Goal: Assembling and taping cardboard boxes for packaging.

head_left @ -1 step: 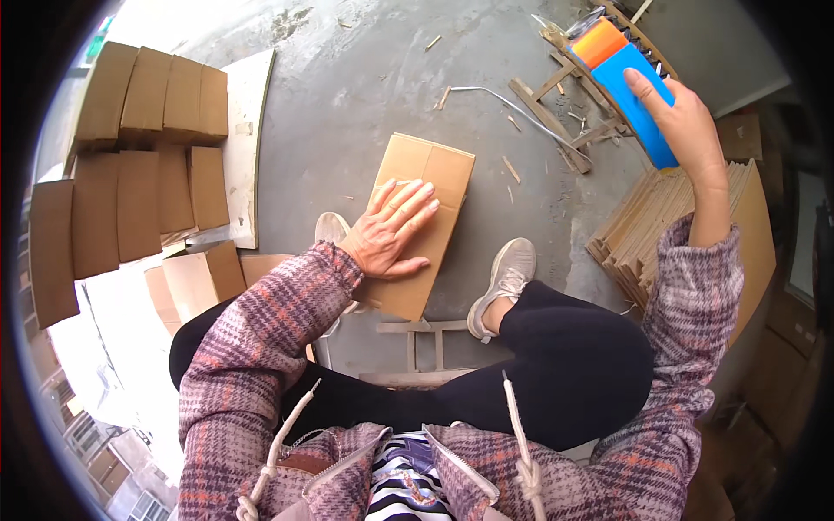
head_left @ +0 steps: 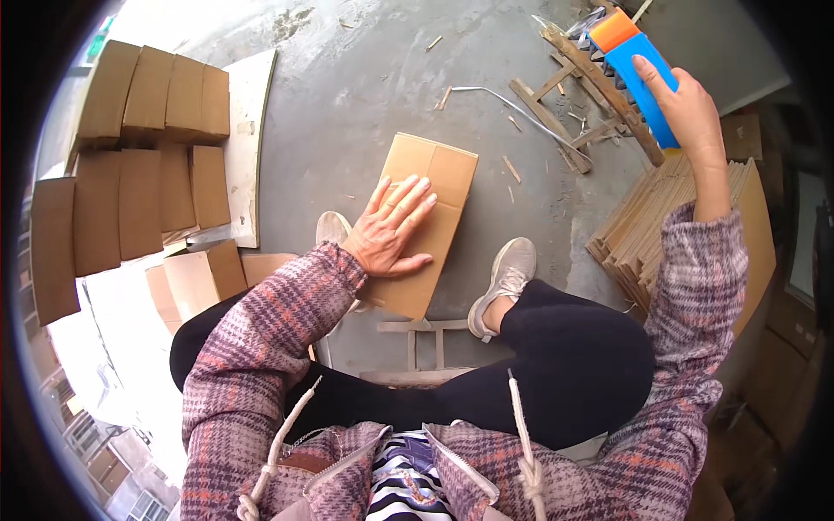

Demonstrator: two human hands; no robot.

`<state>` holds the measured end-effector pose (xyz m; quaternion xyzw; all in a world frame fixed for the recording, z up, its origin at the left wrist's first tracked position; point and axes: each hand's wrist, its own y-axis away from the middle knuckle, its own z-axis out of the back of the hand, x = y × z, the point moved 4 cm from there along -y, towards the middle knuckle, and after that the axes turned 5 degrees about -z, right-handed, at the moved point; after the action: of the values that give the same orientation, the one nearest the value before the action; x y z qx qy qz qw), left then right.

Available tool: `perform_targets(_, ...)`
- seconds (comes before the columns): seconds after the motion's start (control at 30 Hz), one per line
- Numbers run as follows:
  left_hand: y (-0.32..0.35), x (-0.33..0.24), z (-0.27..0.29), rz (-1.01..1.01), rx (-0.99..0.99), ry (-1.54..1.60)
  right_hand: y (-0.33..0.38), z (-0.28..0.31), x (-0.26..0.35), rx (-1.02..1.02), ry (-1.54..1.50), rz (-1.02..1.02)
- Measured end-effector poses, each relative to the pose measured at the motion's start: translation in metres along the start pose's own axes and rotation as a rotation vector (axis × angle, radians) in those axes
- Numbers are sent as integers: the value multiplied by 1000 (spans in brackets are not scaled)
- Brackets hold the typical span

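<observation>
Pressing flat on the folded cardboard box (head_left: pixel 427 221), your left hand (head_left: pixel 391 227) lies open, fingers spread, gripping nothing. That box rests on the concrete floor (head_left: pixel 347 104) between your two grey sneakers (head_left: pixel 502 276). Your right hand (head_left: pixel 691 108) is raised well to the right, closed around a blue tape dispenser (head_left: pixel 638 69) with an orange end. Just below it sits a stack of flattened cartons (head_left: pixel 647 226); rows of taped-up boxes (head_left: pixel 130 156) lie on your left, and wooden scraps (head_left: pixel 573 78) litter the floor beyond.
</observation>
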<state>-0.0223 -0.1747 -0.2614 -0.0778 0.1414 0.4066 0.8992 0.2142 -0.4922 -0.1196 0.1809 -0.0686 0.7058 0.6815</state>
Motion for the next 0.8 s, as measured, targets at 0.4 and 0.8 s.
perform_targets(0.4,20,14,-17,1004,-303,717,38,-120,102,-390,231,637)
perform_targets(0.8,13,17,-36,999,-422,790,109,-276,68,-320,-504,-23)
